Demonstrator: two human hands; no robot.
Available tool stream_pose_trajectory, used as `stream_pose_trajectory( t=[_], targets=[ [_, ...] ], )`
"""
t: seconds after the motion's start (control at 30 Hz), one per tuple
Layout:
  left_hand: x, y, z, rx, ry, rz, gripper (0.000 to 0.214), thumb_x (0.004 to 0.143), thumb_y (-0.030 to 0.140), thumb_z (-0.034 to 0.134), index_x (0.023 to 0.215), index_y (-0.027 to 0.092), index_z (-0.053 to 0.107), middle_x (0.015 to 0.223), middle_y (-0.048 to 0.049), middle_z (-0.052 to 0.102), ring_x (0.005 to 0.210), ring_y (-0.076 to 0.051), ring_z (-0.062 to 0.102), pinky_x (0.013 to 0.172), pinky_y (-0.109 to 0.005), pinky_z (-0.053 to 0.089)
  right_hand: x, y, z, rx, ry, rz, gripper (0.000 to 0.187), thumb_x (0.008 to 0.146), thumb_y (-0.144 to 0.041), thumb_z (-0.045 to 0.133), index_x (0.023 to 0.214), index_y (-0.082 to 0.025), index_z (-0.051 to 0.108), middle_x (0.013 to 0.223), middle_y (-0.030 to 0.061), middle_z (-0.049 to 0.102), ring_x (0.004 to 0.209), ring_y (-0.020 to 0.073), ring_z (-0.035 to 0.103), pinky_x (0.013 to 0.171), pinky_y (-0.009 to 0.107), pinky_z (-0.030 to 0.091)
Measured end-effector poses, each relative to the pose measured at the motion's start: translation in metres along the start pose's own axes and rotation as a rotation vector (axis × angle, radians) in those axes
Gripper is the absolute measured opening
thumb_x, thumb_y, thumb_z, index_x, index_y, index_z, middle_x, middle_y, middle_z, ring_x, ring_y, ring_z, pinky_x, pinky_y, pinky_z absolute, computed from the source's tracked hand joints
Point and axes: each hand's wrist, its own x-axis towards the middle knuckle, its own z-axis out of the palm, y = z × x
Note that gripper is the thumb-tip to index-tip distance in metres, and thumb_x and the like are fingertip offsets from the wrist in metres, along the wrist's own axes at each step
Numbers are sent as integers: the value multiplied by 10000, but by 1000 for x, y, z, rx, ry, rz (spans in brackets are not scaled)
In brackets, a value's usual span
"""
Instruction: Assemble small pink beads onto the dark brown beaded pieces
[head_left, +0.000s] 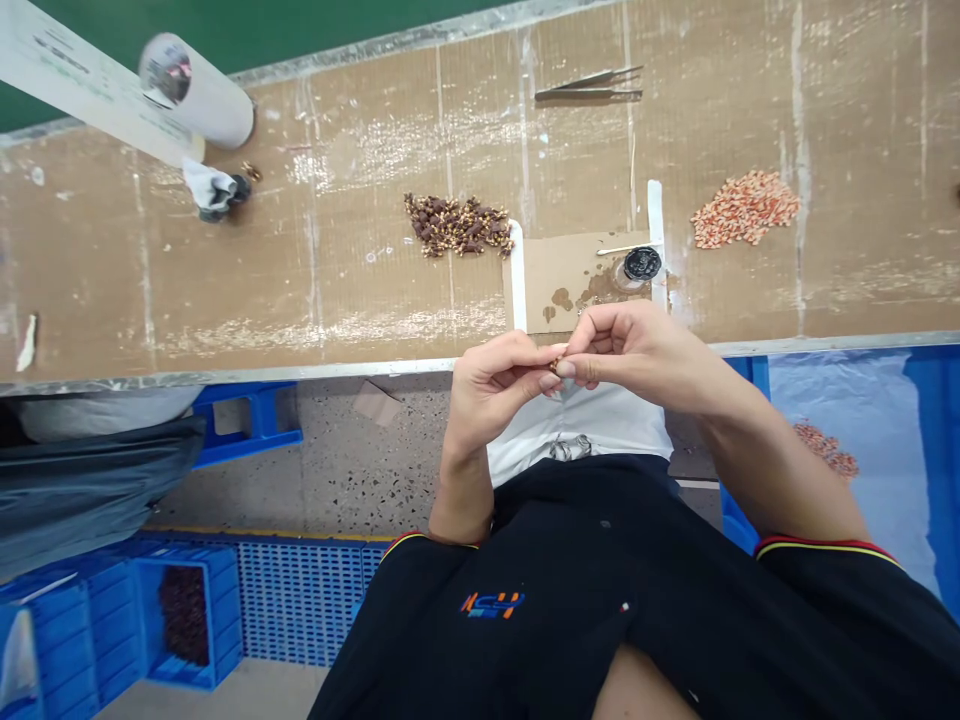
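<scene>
My left hand (499,385) and my right hand (637,350) meet at the table's front edge, fingertips pinched together. Between them is a tiny brown and gold piece (555,366), mostly covered by the fingers. Just beyond lies a stained cardboard sheet (544,265) with white strips at its sides. On it stand a small jar with a black top (643,264) and a cotton swab (622,249). To the left is a pile of small dark brown and gold pieces (457,225). A heap of small orange and white pieces (746,208) lies to the right.
Tweezers (589,88) lie at the back of the cardboard-covered table (360,270). A white roll (202,95) and a crumpled cloth (214,190) are at the far left. Blue crates (225,610) stand on the floor at left. More orange pieces (825,450) rest on white sheeting at right.
</scene>
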Motion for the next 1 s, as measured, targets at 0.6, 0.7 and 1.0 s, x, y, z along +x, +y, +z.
stream_pose_trajectory(
  t=[0.6, 0.7, 1.0],
  targets=[
    [-15, -7, 12, -40, 207, 79, 123, 912, 384, 909, 1011, 314, 884, 989, -39, 869, 898, -163, 830, 775, -299, 711, -21, 19, 34, -189, 261, -203, 510, 907, -687, 832, 776, -220, 675, 682, 3, 638, 621, 136, 555, 558, 267, 473],
    [-17, -3, 15, -62, 224, 44, 85, 931, 315, 890, 1015, 306, 891, 955, -33, 857, 855, -136, 815, 750, -263, 692, -22, 20, 33, -237, 303, -249, 392, 936, -539, 839, 778, -222, 671, 657, -19, 629, 592, 123, 540, 548, 257, 445],
    [-15, -4, 14, -130, 232, -140, 251, 834, 415, 964, 851, 210, 821, 815, -29, 798, 663, -92, 715, 646, -226, 625, -23, 16, 32, -286, 262, -293, 366, 961, -472, 814, 760, -227, 631, 666, -20, 635, 593, 125, 532, 569, 267, 448]
  ],
)
